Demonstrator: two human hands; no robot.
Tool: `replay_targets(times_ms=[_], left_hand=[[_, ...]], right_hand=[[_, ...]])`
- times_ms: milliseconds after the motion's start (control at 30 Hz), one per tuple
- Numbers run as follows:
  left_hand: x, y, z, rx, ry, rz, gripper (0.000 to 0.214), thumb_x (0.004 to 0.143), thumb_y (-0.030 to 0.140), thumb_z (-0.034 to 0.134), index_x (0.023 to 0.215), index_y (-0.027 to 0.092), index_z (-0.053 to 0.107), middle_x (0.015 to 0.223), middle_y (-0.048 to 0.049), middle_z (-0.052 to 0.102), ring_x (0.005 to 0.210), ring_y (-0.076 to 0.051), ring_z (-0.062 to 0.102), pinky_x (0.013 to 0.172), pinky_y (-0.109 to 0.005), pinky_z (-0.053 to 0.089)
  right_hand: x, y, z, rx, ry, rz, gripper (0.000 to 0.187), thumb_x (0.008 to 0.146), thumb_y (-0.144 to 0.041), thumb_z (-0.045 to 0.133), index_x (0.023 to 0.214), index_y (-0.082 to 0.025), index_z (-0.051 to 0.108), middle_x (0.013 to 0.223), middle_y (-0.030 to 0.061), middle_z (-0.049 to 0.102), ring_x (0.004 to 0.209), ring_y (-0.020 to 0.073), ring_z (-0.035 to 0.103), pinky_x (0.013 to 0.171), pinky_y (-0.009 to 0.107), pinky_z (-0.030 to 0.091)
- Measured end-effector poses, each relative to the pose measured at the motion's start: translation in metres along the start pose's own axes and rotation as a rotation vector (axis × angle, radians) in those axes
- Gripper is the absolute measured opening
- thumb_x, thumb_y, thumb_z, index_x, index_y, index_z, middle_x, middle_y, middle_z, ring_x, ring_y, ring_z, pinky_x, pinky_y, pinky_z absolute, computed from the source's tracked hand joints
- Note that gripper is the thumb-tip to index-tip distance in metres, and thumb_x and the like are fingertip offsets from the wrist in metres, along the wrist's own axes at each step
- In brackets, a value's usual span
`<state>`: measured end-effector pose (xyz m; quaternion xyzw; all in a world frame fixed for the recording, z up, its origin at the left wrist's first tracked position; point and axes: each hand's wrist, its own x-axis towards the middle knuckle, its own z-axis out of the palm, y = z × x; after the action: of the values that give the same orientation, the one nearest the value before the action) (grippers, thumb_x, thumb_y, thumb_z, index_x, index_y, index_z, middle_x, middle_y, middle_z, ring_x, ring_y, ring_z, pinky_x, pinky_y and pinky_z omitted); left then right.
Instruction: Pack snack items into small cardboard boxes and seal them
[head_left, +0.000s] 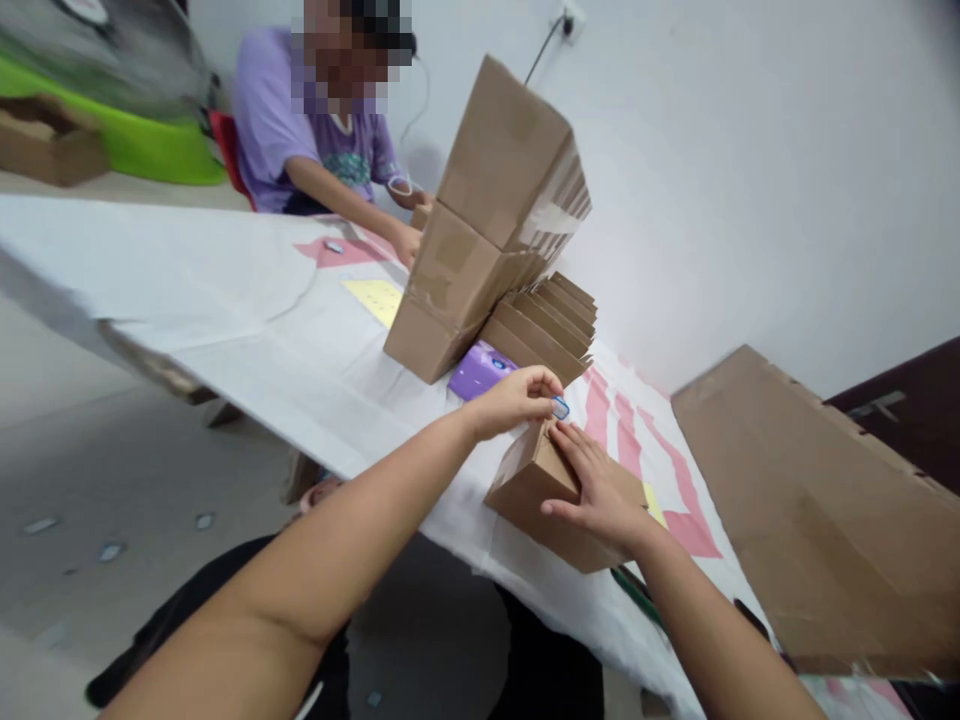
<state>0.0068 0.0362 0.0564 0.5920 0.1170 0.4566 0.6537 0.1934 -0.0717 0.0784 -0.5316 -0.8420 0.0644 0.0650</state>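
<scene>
A small cardboard box (517,490) sits on the near edge of the white-covered surface (322,345), under the person's 2 hands. A little blue-edged tag (561,407) is at the box's 12 o'clock corner. The left hand (517,403) has its grip closed on the tag, thumb against forefinger. The right hand (596,490) rests on the box top with its grip open, fingers spread, their tips near the tag.

From the box, a purple pack (478,371) lies at 11 o'clock, just past the left hand, at the foot of a tall stack of boxes (469,265). Flat cardboard pieces (544,325) stand in a row at 12 o'clock. A large cardboard sheet (817,520) leans at 3 o'clock. A yellow paper (373,298) lies at 10 o'clock. Farther out, at 11 o'clock, a co-worker in a purple shirt (262,110) sits beyond the stack.
</scene>
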Motion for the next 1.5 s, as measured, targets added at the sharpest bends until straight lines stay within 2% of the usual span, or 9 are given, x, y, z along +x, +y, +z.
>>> replay_targets(times_ms=[67, 167, 233, 300, 633, 867, 1167, 1367, 1500], left_hand=[[-0.001, 0.004, 0.023, 0.009, 0.004, 0.087, 0.022, 0.070, 0.020, 0.064, 0.086, 0.016, 0.049, 0.070, 0.0037, 0.055, 0.061, -0.007, 0.054, 0.059, -0.020, 0.043], [0.001, -0.002, 0.048, 0.162, 0.073, 0.133, 0.022, 0.070, 0.018, 0.061, 0.088, 0.018, 0.048, 0.069, 0.0051, 0.052, 0.061, -0.008, 0.053, 0.057, -0.021, 0.043], [0.004, -0.009, 0.055, 0.319, 0.158, 0.125, 0.018, 0.070, 0.015, 0.059, 0.084, 0.019, 0.049, 0.066, 0.0060, 0.051, 0.058, -0.009, 0.052, 0.056, -0.021, 0.042], [0.007, -0.013, 0.059, 0.467, 0.207, 0.115, 0.015, 0.069, 0.014, 0.058, 0.081, 0.019, 0.049, 0.065, 0.0057, 0.052, 0.058, -0.010, 0.051, 0.057, -0.022, 0.041], [0.005, -0.010, 0.064, 0.604, 0.058, 0.055, 0.013, 0.071, 0.023, 0.059, 0.081, 0.016, 0.059, 0.067, 0.0018, 0.059, 0.061, -0.012, 0.052, 0.058, -0.022, 0.040], [0.008, -0.005, 0.064, 0.597, 0.014, 0.000, 0.021, 0.075, 0.032, 0.050, 0.064, 0.016, 0.059, 0.059, 0.0019, 0.056, 0.058, -0.012, 0.050, 0.053, -0.021, 0.037], [0.008, 0.010, 0.060, 0.409, -0.125, -0.181, 0.023, 0.065, 0.036, 0.059, 0.057, 0.014, 0.060, 0.057, 0.0011, 0.057, 0.054, -0.010, 0.048, 0.049, -0.020, 0.033], [0.007, 0.006, 0.060, 0.425, -0.096, -0.166, 0.024, 0.063, 0.038, 0.063, 0.064, 0.014, 0.063, 0.061, -0.0003, 0.060, 0.058, -0.012, 0.052, 0.050, -0.020, 0.035], [0.009, -0.002, 0.061, 0.449, -0.048, -0.103, 0.022, 0.065, 0.037, 0.061, 0.064, 0.015, 0.060, 0.062, 0.0006, 0.059, 0.059, -0.012, 0.052, 0.053, -0.021, 0.037]], right_hand=[[-0.002, 0.004, 0.000, 0.268, 0.065, 0.023, 0.072, 0.077, -0.059, 0.060, 0.137, -0.026, 0.039, 0.143, 0.0100, 0.042, 0.133, 0.0299, 0.036, 0.110, 0.051, 0.028], [-0.006, 0.012, 0.003, 0.722, 0.342, 0.116, 0.039, 0.086, -0.050, 0.053, 0.116, -0.026, 0.050, 0.118, 0.0060, 0.060, 0.110, 0.0220, 0.057, 0.096, 0.041, 0.045], [-0.008, 0.015, 0.007, 0.881, 0.522, 0.177, 0.028, 0.085, -0.045, 0.057, 0.104, -0.026, 0.051, 0.103, 0.0024, 0.062, 0.095, 0.0177, 0.060, 0.085, 0.034, 0.050], [-0.008, 0.017, 0.010, 0.928, 0.596, 0.195, 0.028, 0.080, -0.042, 0.065, 0.098, -0.026, 0.052, 0.093, 0.0003, 0.061, 0.085, 0.0152, 0.059, 0.076, 0.029, 0.050], [-0.004, 0.022, 0.008, 0.984, 0.578, 0.241, 0.026, 0.075, -0.043, 0.068, 0.079, -0.021, 0.054, 0.066, -0.0048, 0.053, 0.059, 0.0110, 0.049, 0.058, 0.024, 0.040], [-0.006, 0.023, 0.011, 0.779, 0.611, 0.196, 0.017, 0.081, -0.037, 0.061, 0.081, -0.021, 0.054, 0.073, -0.0023, 0.055, 0.066, 0.0125, 0.052, 0.061, 0.025, 0.042], [-0.012, 0.011, 0.008, 0.456, 0.716, 0.187, 0.010, 0.084, -0.030, 0.058, 0.084, -0.021, 0.053, 0.075, -0.0013, 0.058, 0.067, 0.0131, 0.054, 0.062, 0.026, 0.044], [-0.014, 0.012, 0.008, 0.644, 0.607, 0.151, 0.014, 0.088, -0.035, 0.052, 0.093, -0.022, 0.057, 0.085, 0.0017, 0.063, 0.076, 0.0158, 0.060, 0.069, 0.029, 0.048], [-0.012, 0.012, 0.009, 0.734, 0.591, 0.174, 0.020, 0.082, -0.039, 0.061, 0.094, -0.022, 0.059, 0.088, 0.0019, 0.064, 0.075, 0.0155, 0.059, 0.067, 0.028, 0.048]])
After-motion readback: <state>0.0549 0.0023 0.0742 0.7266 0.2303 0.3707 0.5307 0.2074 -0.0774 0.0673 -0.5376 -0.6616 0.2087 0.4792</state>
